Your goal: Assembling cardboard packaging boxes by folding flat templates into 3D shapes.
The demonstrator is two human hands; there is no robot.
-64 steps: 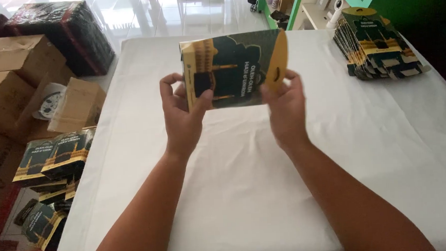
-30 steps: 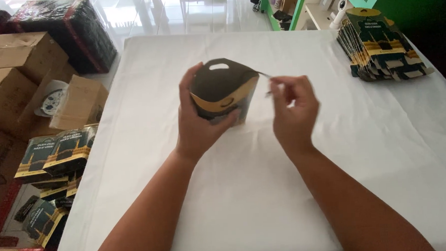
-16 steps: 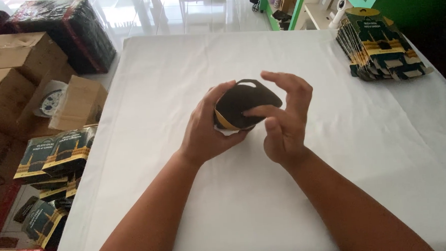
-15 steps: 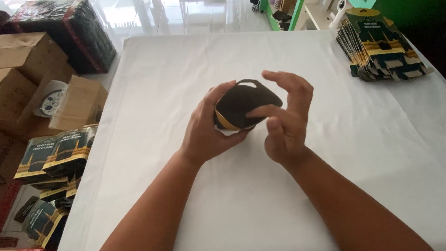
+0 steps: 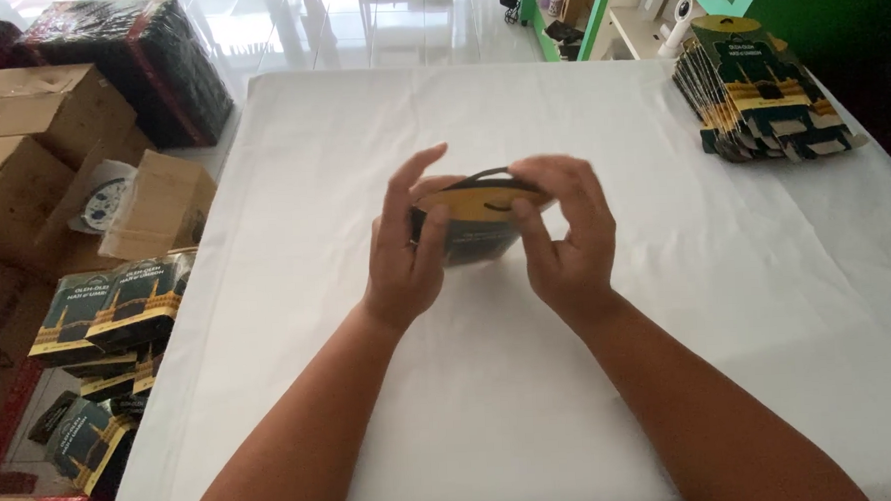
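Both hands [image 5: 485, 239] around small carton [image 5: 476, 224]

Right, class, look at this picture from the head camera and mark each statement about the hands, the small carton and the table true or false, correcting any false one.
1. Both hands hold one small dark and yellow carton. True.
2. The left hand rests flat on the table. False: it grips the carton's left side.
3. A stack of flat cartons lies at the table's far right corner. True.
4. The white table is covered with open tools. False: only the stack lies on it.
5. The right hand holds the carton's right side. True.
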